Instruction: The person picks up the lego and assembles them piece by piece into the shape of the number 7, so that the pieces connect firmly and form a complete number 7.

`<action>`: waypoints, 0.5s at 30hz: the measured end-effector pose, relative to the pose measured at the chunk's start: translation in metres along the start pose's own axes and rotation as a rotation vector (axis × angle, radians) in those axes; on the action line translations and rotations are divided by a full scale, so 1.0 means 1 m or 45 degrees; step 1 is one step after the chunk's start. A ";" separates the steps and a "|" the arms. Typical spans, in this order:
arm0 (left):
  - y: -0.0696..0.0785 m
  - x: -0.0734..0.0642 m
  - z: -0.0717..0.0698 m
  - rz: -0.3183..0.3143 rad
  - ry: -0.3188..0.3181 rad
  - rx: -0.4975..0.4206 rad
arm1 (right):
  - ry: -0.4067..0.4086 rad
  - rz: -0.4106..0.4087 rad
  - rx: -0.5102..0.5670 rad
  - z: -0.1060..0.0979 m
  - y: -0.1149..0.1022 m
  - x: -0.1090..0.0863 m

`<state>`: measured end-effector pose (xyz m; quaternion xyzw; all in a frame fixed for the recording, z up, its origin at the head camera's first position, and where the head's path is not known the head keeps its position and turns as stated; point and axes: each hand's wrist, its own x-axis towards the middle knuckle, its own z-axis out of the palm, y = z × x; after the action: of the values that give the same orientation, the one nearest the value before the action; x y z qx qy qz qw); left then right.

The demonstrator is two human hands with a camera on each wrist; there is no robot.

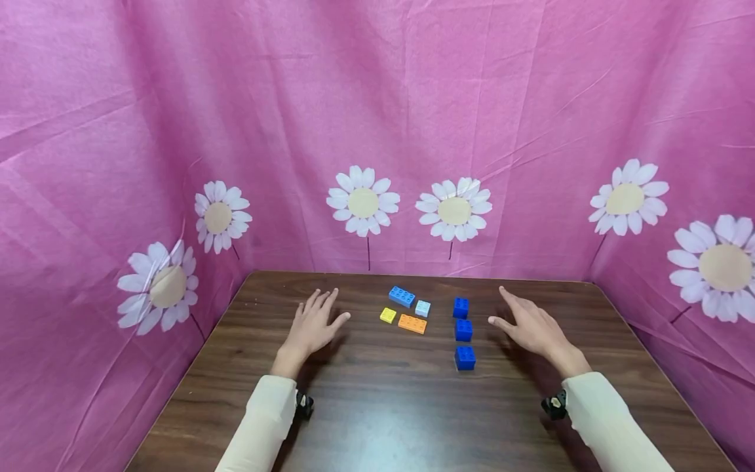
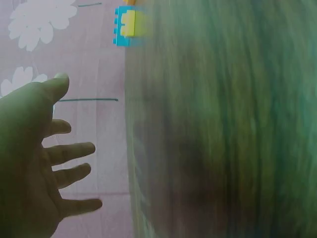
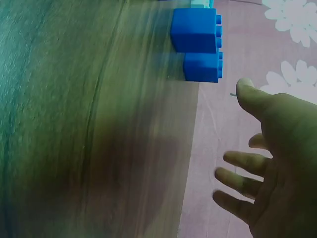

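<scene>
My left hand (image 1: 310,328) is held over the table's left side, fingers spread and holding nothing. On the right, my right hand (image 1: 535,330) is likewise spread and holds nothing. Nearest to it, three dark blue square bricks stand in a column: a far one (image 1: 461,307), a middle one (image 1: 463,330) and a near one (image 1: 464,358). Between the hands lie a long blue brick (image 1: 402,296), a small light blue brick (image 1: 422,308), a flat yellow brick (image 1: 387,315) and a flat orange brick (image 1: 412,324). Neither hand touches a brick.
The bricks rest on a brown wood-grain table (image 1: 366,393). A pink cloth (image 1: 295,131) printed with white daisies hangs behind the table and along both sides. Each wrist wears a small black device, such as the left one (image 1: 304,405).
</scene>
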<state>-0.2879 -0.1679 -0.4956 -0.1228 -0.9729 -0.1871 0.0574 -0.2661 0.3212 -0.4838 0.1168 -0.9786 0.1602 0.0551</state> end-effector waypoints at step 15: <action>0.048 -0.005 0.013 0.161 0.168 -0.301 | 0.080 -0.074 0.257 0.000 -0.020 -0.003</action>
<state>-0.2718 -0.1205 -0.4912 -0.1771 -0.9286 -0.3040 0.1181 -0.2580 0.3038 -0.4782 0.1448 -0.9516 0.2597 0.0782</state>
